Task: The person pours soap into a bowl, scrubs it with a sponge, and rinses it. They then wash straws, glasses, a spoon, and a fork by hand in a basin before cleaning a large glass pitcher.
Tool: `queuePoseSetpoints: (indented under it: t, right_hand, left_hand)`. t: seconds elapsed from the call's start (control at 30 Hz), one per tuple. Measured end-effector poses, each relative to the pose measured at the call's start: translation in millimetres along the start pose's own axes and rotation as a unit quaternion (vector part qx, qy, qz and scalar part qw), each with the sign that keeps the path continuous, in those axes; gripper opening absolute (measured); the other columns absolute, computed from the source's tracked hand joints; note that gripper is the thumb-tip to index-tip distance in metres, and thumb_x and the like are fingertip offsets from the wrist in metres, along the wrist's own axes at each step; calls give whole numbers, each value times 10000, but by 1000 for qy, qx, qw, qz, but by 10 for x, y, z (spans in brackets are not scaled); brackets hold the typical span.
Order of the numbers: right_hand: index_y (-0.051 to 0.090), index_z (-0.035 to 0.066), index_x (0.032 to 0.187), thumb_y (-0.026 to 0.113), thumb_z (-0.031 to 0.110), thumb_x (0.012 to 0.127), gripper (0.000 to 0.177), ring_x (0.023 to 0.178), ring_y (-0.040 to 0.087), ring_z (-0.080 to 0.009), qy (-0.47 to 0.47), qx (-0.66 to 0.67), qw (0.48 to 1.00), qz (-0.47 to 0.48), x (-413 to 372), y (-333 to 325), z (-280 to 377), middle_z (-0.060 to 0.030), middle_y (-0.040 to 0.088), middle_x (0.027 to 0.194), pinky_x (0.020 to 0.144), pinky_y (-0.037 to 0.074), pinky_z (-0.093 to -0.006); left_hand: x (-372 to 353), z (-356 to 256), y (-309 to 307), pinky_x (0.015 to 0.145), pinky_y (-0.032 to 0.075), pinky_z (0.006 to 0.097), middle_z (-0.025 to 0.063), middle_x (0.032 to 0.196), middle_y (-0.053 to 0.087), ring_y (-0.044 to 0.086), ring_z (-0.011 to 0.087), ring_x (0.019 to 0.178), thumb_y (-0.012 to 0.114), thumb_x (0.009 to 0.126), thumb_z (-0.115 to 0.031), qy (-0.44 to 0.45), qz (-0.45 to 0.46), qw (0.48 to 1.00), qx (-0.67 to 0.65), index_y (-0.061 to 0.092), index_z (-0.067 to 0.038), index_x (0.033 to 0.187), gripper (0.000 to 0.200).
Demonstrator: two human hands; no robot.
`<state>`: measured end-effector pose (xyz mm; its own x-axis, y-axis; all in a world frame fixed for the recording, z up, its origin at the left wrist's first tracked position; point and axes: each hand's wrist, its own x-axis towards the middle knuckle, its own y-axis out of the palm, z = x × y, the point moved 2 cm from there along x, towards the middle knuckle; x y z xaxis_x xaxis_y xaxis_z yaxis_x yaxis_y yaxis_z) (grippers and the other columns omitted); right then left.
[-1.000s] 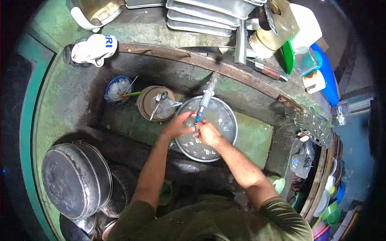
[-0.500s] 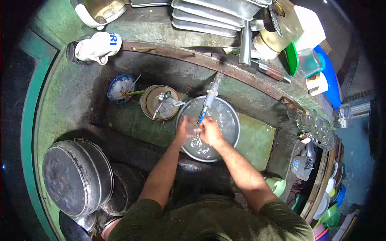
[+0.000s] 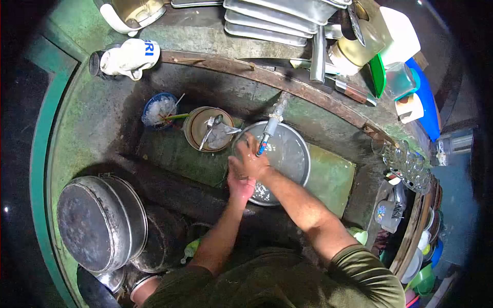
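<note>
My right hand [image 3: 251, 160] is under the tap [image 3: 267, 131], its fingers spread, laid across my left hand [image 3: 240, 186]. The left palm is turned up and looks open, though the right hand covers most of its fingers. Neither hand shows an object in it. Below them stands a round metal basin [image 3: 308, 167] with water in it, and white splashes or suds show on the surface. The tap has a blue and red tip close to my right hand's wrist and knuckles.
Left of the basin stand a round tub [image 3: 194, 141] with a fork and spoon and a blue bowl [image 3: 146, 115] of whitish contents. A large blackened pot [image 3: 84, 226] sits at lower left. Stacked metal trays [image 3: 267, 31] and a knife [image 3: 354, 92] lie on the ledge.
My hands have come together. The right hand has moved left, off the tap tip, over the left hand, which has turned palm up. The view has shifted slightly.
</note>
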<state>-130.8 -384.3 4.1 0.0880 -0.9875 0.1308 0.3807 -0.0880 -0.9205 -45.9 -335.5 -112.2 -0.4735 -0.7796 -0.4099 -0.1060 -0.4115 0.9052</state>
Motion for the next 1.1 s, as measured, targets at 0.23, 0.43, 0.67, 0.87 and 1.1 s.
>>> queuePoseSetpoints:
  t: [0.23, 0.43, 0.67, 0.87, 1.1]
  right_hand:
    - [616, 49, 823, 679, 241, 859, 205, 728, 655, -248, 145, 265, 927, 221, -458, -150, -607, -119, 652, 746, 660, 508, -380]
    - [648, 77, 905, 612, 172, 866, 109, 832, 661, -374, 154, 64, 965, 200, -632, -262, -389, -202, 664, 840, 745, 525, -458]
    - [683, 57, 924, 610, 210, 858, 182, 844, 658, -374, 143, 69, 966, 202, -486, -64, -178, -201, 672, 845, 741, 533, -451]
    - [662, 48, 877, 635, 241, 815, 204, 791, 655, -378, 134, 142, 980, 45, -533, 527, -367, -187, 664, 802, 709, 517, -494]
    - [601, 55, 888, 651, 262, 851, 216, 754, 649, -355, 171, 271, 947, 26, -1039, -202, -431, -171, 663, 844, 686, 525, -417]
  left_hand:
    - [281, -165, 91, 679, 523, 350, 80, 1076, 643, 628, 227, 886, 478, 931, -487, -160, -32, 963, 216, 537, -134, 1256, 484]
    - [621, -192, 966, 860, 486, 396, 76, 1088, 637, 598, 223, 1038, 679, 841, -343, -64, 254, 587, 766, 627, -98, 1146, 394]
    - [760, -205, 1380, 798, 504, 363, 109, 1010, 684, 651, 247, 937, 775, 684, -177, -28, 289, 208, 934, 679, -88, 1042, 381]
    - [357, -325, 327, 831, 492, 403, 20, 1107, 640, 625, 227, 989, 410, 993, -430, 73, -107, 828, 546, 546, -103, 1244, 434]
    - [-361, -90, 37, 819, 534, 440, 99, 1228, 559, 605, 247, 1024, 486, 980, -361, -23, -27, 960, 278, 327, -157, 1431, 520]
